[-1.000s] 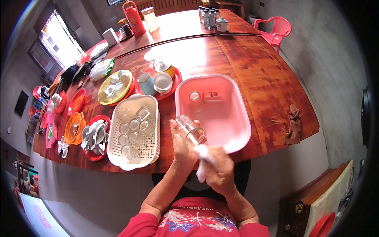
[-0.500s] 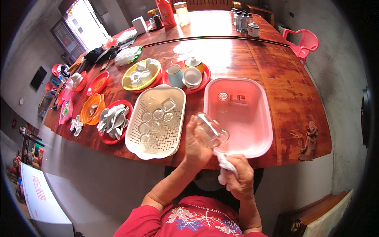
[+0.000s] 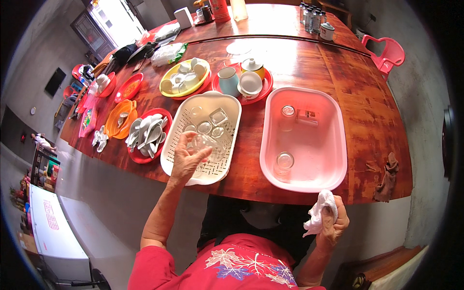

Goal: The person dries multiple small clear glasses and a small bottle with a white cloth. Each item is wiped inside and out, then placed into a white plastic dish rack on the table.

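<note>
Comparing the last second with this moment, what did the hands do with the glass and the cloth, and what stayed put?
The left hand carried the clear glass leftward, from above the pink basin to over the white slotted tray, and still grips it. The right hand, which had been wiping the glass, came away toward the body, still clutching the white cloth. The glasses in the basin and the dishes on the table did not move.

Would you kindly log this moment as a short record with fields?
left hand: holds a clear glass over the white basket
right hand: grips a white cloth, below the table edge
basket: several clear glasses
pink basin: glasses inside
table: reddish wood
</note>
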